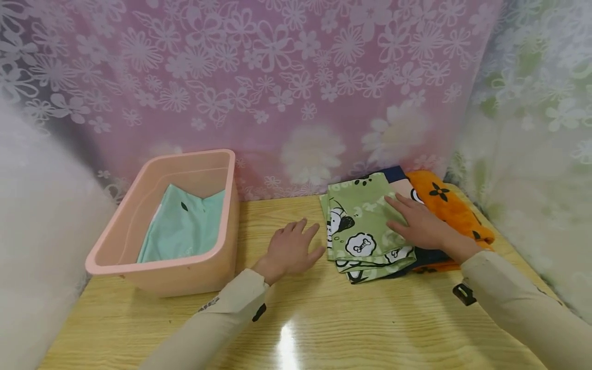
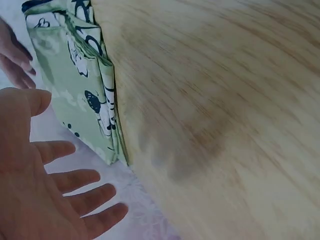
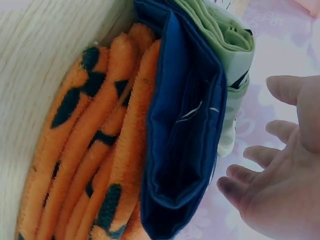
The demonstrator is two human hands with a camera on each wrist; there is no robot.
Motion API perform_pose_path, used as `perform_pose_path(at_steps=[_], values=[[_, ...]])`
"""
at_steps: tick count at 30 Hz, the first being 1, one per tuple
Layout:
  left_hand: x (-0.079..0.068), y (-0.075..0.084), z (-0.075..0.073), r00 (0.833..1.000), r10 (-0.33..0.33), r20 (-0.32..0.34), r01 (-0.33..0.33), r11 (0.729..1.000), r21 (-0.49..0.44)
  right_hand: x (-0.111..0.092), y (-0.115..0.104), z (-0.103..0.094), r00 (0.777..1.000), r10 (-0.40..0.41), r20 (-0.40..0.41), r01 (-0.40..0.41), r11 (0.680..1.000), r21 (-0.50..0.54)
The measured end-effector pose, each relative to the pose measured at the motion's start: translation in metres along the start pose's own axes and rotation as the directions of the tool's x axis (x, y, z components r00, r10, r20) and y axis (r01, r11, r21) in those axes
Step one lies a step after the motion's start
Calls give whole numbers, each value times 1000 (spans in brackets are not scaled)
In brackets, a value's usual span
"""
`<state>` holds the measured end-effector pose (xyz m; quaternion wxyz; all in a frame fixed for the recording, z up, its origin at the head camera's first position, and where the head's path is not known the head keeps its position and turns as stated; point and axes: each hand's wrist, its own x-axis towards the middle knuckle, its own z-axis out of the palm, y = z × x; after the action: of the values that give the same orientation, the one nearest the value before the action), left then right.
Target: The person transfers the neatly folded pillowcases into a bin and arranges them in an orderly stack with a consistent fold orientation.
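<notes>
A folded green cloth (image 1: 365, 221) with cartoon dog and bone prints lies on the table, overlapping a folded dark-blue cloth (image 3: 185, 115) and a folded orange fleece (image 1: 437, 198) with dark flower shapes. Over the green cloth's right side is my right hand (image 1: 423, 226), fingers spread and holding nothing. The right wrist view shows a gap between that hand and the folded pile. To the left of the green cloth, my left hand (image 1: 293, 249) hovers above the table with fingers spread, also holding nothing; its palm shows in the left wrist view.
A pink plastic basin (image 1: 159, 270) stands at the left of the wooden table (image 1: 324, 324). Inside it lies a mint-green folded cloth (image 1: 189, 226). Behind the table hangs a pink floral curtain (image 1: 259, 92), with pale sheeting (image 1: 532, 169) along the right side.
</notes>
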<state>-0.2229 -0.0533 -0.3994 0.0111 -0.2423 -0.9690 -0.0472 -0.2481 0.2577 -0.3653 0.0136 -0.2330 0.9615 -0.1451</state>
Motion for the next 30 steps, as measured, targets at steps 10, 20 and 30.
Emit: perform_pose_path(at_steps=[10, 20, 30], values=[[33, -20, 9, 974, -62, 217, 199, 689, -696, 1, -2, -5, 988, 149, 39, -154, 934, 322], [52, -28, 25, 921, -62, 383, 378, -86, -922, 0, 9, -5, 958, 272, 93, -287, 877, 386], [61, -18, 35, 905, -29, 425, 379, -400, -834, 4, 19, 5, 951, 300, 74, -302, 855, 422]])
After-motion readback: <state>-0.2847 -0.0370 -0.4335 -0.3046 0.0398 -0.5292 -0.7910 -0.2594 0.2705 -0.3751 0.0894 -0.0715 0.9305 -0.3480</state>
